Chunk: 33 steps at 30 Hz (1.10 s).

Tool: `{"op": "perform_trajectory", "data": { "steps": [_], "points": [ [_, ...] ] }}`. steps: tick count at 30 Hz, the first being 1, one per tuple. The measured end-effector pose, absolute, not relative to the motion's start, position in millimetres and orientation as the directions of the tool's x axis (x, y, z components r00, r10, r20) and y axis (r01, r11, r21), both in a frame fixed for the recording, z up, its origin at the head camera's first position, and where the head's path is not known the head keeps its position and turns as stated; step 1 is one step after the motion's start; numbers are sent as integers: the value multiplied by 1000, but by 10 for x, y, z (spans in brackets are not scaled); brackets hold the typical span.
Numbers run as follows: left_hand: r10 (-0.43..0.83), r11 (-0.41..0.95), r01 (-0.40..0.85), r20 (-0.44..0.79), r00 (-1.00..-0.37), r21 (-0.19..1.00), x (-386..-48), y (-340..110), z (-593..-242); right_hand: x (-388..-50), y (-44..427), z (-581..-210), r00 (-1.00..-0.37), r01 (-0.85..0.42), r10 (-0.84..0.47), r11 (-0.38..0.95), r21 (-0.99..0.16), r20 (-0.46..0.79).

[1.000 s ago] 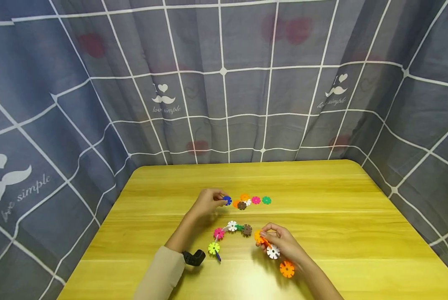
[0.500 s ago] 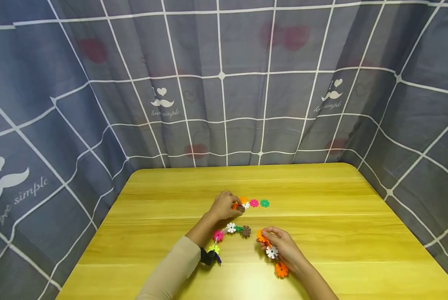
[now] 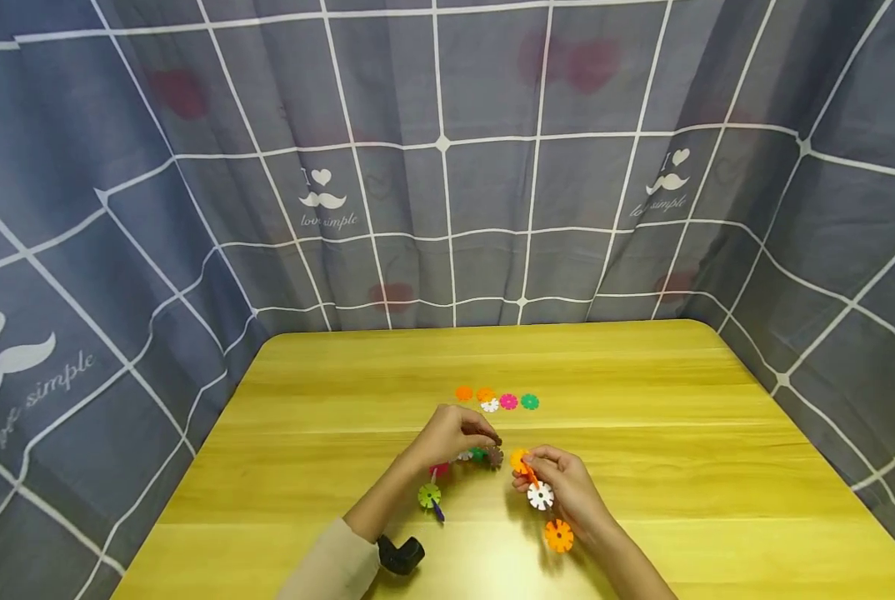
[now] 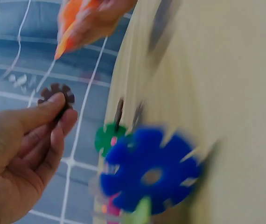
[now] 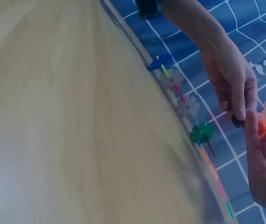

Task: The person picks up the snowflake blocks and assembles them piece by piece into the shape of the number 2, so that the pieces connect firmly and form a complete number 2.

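Observation:
In the left wrist view a brown notched disc [image 4: 57,94] is pinched between thumb and fingers of my left hand [image 4: 28,154]. My left hand [image 3: 447,437] is above the linked chain, which includes a yellow-green disc [image 3: 429,496] and a green one [image 3: 478,454]. My right hand [image 3: 567,487] grips a second chain by its upper orange disc [image 3: 519,461]; a white disc [image 3: 541,497] and a lower orange disc [image 3: 559,536] hang below. A large blue disc [image 4: 151,172] fills the near part of the left wrist view.
Farther back on the wooden table [image 3: 327,375] lie several loose discs: orange [image 3: 464,393], white [image 3: 490,405], pink [image 3: 508,402] and green [image 3: 530,402]. A grey checked curtain [image 3: 492,192] surrounds the table. A black device [image 3: 401,555] is at the left wrist.
My left hand has let go of the blue disc, picked up the brown disc from the loose ones and moved it toward my right hand. The right hand stays about where it was.

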<state>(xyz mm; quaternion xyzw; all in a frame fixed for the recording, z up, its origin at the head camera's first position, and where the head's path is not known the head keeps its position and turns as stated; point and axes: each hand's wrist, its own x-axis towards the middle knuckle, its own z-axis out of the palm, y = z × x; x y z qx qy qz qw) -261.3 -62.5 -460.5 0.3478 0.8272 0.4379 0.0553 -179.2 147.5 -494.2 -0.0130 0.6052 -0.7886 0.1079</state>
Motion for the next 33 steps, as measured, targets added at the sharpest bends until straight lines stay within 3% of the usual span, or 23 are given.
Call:
{"op": "perform_trajectory", "data": {
  "steps": [5, 20, 29, 33],
  "points": [
    [666, 288, 631, 323, -672, 720, -2409, -577, -4604, -1747, 1434, -4868, -981, 131, -174, -276, -952, -85],
    [609, 269, 684, 431, -666, 678, -2346, -578, -4618, -1751, 1437, -4850, -982, 117, -170, -240, -964, -77],
    [665, 179, 747, 481, -572, 641, -2310, -609, -4633, -1775, 1478, -4915, -936, 170, -337, -186, -968, -100],
    [692, 119, 806, 534, -486, 580, -2296, -632, -4618, -1787, 1526, -4918, -889, 168, -453, -184, -968, -68]
  ]
}}
